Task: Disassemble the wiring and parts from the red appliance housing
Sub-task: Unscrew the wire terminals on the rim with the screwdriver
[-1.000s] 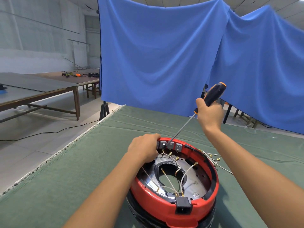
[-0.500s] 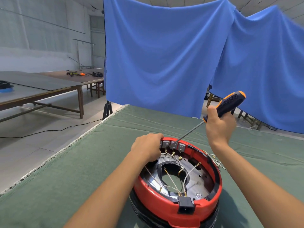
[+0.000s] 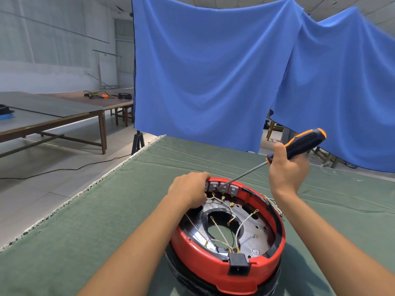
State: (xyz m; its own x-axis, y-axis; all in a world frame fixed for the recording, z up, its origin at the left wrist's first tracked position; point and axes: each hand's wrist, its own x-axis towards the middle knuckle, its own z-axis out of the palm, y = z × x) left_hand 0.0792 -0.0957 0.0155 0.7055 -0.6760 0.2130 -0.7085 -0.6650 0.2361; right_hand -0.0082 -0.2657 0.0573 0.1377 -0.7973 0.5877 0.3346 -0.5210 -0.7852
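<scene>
Green cloth covers the surface (image 3: 64, 227), and the red housing (image 3: 226, 263) sits on it near the person, a little right of centre, open side up.

On its far left rim the left hand (image 3: 188, 194) rests with fingers curled over the edge, bracing it just beside a row of grey switches (image 3: 223, 186) set into the far wall. These are all seated, so none of that row has come out yet.

Right of the hand, inside the ring, white wires (image 3: 222, 231) cross the black plate (image 3: 256, 231); several brass terminals hang free at their ends, while others run to the black socket (image 3: 238, 263) on the near rim, which is in place. That suggests the job is partly under way, with most parts left to remove.

Further right, a loose bundle of wires (image 3: 275, 205) lies over the housing's right edge onto the cloth.

At the far right the right hand (image 3: 287, 171) is wrapped round the screwdriver (image 3: 299, 144), whose tip meets the switch row, likely prying one loose.
</scene>
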